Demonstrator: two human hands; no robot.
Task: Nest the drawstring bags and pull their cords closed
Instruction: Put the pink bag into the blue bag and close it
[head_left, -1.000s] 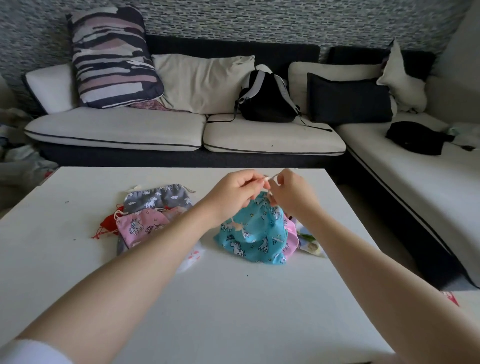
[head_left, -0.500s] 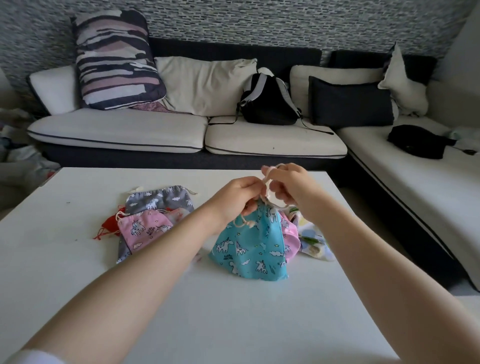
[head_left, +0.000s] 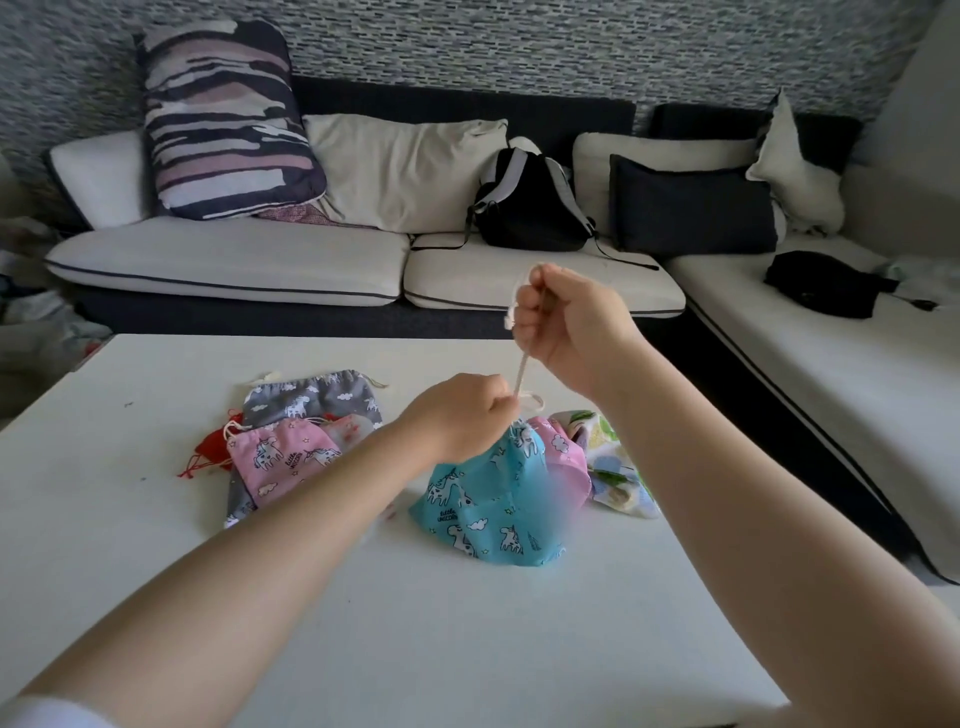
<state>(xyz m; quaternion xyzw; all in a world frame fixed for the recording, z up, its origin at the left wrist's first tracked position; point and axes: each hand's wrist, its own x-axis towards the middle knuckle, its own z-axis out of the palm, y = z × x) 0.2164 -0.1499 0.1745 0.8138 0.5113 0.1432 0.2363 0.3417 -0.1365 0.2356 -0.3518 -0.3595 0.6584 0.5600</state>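
White cord (head_left: 521, 375) runs taut from right grip (head_left: 558, 325), fisted, to left grip (head_left: 462, 415) pinching blue bag (head_left: 488, 499) neck.

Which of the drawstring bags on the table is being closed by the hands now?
The blue unicorn bag: the left hand pinches its gathered neck and the right hand grips its white cord. The other bags lie untouched.

The right hand (head_left: 566, 325) is raised above the white surface (head_left: 467, 623), gripping a white cord (head_left: 521, 371) that runs down to the gathered top of a blue bag (head_left: 488, 499). The left hand (head_left: 462, 421) pinches that gathered top. A pink bag (head_left: 280, 457) lies on a grey bag (head_left: 317, 397) to the left; a sofa (head_left: 234, 260) stands behind.
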